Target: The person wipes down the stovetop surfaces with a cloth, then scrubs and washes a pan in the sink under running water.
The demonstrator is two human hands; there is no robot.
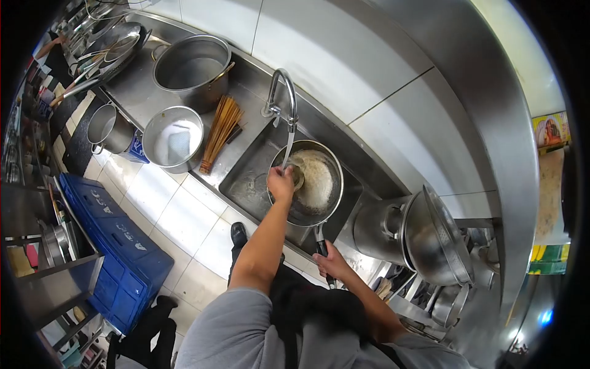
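A frying pan (319, 178) with a black handle (322, 249) rests in the steel sink (243, 184), with pale suds or residue across its inside. My right hand (334, 262) is wrapped round the handle. Over the left side of the pan, my left hand (281, 183) is closed on a round, dull scouring pad (297, 178), partly covered by the fingers. Water runs from the curved faucet (286, 92) into the pan beside that hand.
Left of the sink lie a bundle of wooden chopsticks (220, 134), a pot with suds and a cloth (175, 138), and a large deep pot (193, 71). Stacked steel pots and bowls (393, 230) stand at right. Blue crates (117, 246) sit on the floor. Another person's legs (157, 329) show lower left.
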